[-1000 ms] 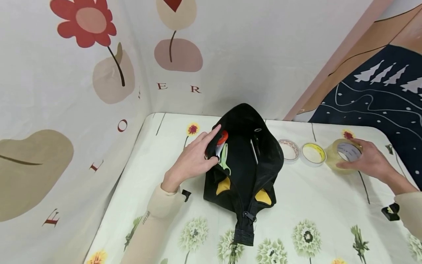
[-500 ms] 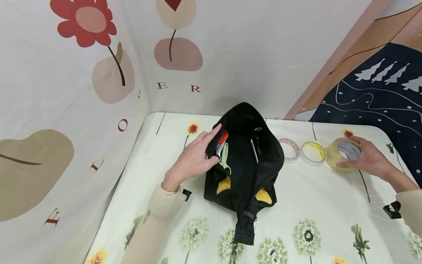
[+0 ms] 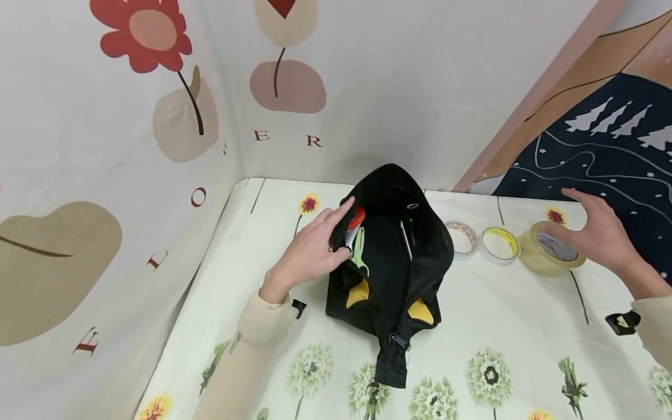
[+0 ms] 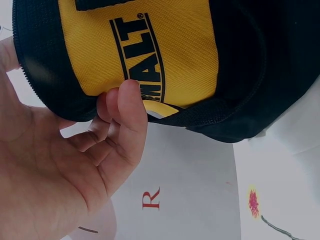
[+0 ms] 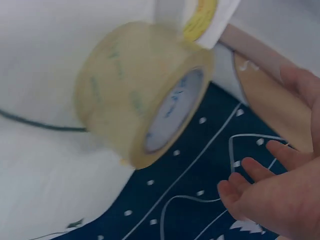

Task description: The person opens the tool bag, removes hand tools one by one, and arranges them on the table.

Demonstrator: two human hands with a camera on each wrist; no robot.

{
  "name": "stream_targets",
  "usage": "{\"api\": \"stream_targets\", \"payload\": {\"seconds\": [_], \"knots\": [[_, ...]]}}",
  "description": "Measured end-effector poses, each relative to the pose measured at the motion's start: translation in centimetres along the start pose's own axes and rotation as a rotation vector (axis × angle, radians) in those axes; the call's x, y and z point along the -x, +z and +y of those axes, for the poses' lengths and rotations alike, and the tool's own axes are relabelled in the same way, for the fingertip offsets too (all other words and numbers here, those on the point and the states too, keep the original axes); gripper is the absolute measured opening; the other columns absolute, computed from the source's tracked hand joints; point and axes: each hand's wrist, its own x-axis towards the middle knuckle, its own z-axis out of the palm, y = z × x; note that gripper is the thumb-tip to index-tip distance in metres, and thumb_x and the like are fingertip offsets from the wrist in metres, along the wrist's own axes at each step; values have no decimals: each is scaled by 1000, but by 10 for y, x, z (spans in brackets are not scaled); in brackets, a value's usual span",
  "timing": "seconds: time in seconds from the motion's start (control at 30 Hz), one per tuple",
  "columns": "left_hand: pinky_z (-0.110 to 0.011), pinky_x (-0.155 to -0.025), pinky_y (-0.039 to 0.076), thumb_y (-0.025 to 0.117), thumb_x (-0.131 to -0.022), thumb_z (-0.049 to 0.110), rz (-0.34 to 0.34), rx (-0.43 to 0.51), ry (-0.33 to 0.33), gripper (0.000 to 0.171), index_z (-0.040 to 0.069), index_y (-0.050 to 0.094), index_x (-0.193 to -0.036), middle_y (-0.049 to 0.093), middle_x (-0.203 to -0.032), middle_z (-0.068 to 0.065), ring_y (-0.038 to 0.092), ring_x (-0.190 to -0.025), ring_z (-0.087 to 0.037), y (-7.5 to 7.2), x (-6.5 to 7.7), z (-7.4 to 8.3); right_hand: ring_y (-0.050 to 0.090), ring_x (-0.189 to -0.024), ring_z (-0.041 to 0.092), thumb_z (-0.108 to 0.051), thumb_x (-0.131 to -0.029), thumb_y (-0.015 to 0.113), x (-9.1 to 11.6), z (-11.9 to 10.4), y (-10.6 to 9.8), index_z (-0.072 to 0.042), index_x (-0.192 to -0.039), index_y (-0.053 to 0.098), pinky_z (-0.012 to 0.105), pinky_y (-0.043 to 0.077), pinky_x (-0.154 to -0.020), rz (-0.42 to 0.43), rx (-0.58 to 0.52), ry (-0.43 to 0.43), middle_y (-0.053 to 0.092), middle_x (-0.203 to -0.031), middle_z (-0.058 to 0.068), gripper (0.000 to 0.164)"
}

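A white tablecloth (image 3: 247,245) carries printed green dandelion heads (image 3: 490,373) along its near part and a yellow-and-red blossom (image 3: 309,203) near the far edge, with a similar one at far right. Pale fabric walls (image 3: 399,87) rise behind and at left, meeting in a corner. Noted on the left: a red flower (image 3: 139,55) with a pink centre, and a large tan shape (image 3: 63,262) lower down. At the back: a mauve oval (image 3: 301,87) above printed letters (image 3: 313,140), E and R legible. Right: a pink strip (image 3: 541,96), brown patches (image 3: 569,81), and dark blue fabric (image 3: 551,153) bearing white trees (image 3: 588,119).
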Motion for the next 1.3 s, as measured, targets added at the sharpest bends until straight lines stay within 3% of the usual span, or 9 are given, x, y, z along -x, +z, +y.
{"api": "stream_targets", "payload": {"seconds": [0.2,0.27,0.33,0.43,0.53,0.6,0.8,0.97,1.3], "knots": [[-37,-67,44,66,-93,19,-8,-4,-1,92,22,30,-178,59,-131,-14,52,-69,-18,-1,0,0,31,-151,64,-14,-106,71,0,-26,-4,5,-170,32,77,32,-120,113,-53,-13,27,-171,39,77],[-37,-66,42,66,-93,19,-6,-7,1,92,22,31,-178,59,-127,-13,51,-70,-19,-1,0,1,35,-151,61,-14,-107,70,0,-35,-6,5,-169,36,65,32,-127,139,-81,-28,32,-169,37,74],[-37,-66,40,66,-93,19,-3,-9,1,92,21,31,-178,58,-124,-13,51,-71,-20,-2,0,1,41,-147,57,-17,-108,69,2,-45,-9,2,-169,39,45,35,-130,152,-109,-36,38,-167,35,70],[-37,-66,40,66,-92,18,1,-13,3,92,21,31,-178,57,-122,-12,51,-73,-20,-2,0,2,55,-135,18,-20,-108,71,6,-62,-12,-2,-167,46,10,36,-113,160,-150,-65,46,-162,29,67],[-37,-66,40,65,-92,17,1,-13,7,92,21,31,-178,57,-125,-13,50,-73,-21,-2,0,1,48,-111,-11,-17,-106,75,9,-82,-14,-4,-164,52,-2,35,-92,164,-193,-122,52,-152,23,64],[-37,-65,39,65,-92,17,1,-11,10,92,21,31,-178,57,-125,-13,50,-71,-20,-2,0,1,44,-106,-17,-11,-104,76,11,-96,-13,-3,-161,53,-4,35,-88,175,-217,-169,55,-146,22,62],[-36,-62,37,65,-91,16,3,-1,13,93,21,31,-178,57,-123,-13,47,-67,-20,-2,1,1,50,-107,-10,2,-100,76,18,-138,-7,-2,-160,54,-1,39,-90,197,-280,-285,60,-134,21,64],[-35,-64,38,66,-91,16,-2,11,14,93,20,31,-178,56,-123,-13,48,-69,-19,-1,1,0,57,-106,-3,6,-98,76,25,-168,-2,-3,-157,57,2,43,-92,185,-336,-388,63,-128,10,62],[-36,-63,37,65,-92,18,-1,-3,7,93,21,30,-178,56,-119,-11,48,-70,-20,-2,1,2,64,-104,-4,2,-98,79,35,-216,9,-4,-158,57,6,47,-91,62,-387,-499,69,-124,16,64]]}}
